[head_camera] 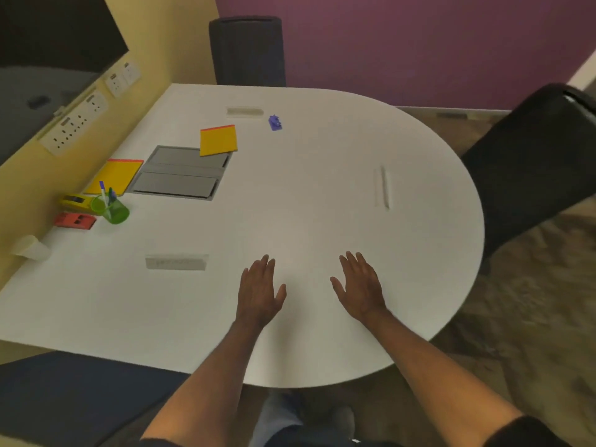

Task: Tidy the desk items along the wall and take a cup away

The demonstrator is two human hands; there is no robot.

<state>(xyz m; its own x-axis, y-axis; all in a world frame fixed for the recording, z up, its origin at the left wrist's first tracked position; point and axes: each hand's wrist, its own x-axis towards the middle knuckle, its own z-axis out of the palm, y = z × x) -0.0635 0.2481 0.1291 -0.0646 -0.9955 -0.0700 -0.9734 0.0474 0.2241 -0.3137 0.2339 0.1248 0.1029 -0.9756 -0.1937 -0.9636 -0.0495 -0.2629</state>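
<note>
My left hand (pixel 259 291) and my right hand (pixel 360 287) lie flat and empty on the white table (pixel 322 195), fingers apart, near its front edge. Far to the left by the yellow wall stands a green cup (pixel 113 209) with pens in it. Beside it are a yellow stapler-like block (pixel 74 201) and a red one (pixel 74 220). A pale paper cup (pixel 30 247) lies tipped against the wall. One yellow pad (pixel 114 176) rests near the wall, another (pixel 218 139) further out. A small purple object (pixel 275 122) sits towards the far side.
A grey cable hatch (pixel 180 177) is set into the table between the pads. Wall sockets (pixel 74 122) and a dark screen (pixel 48 43) line the left wall. Black chairs stand at the far side (pixel 247 50) and the right (pixel 532 162); a dark seat (pixel 74 398) is at my left.
</note>
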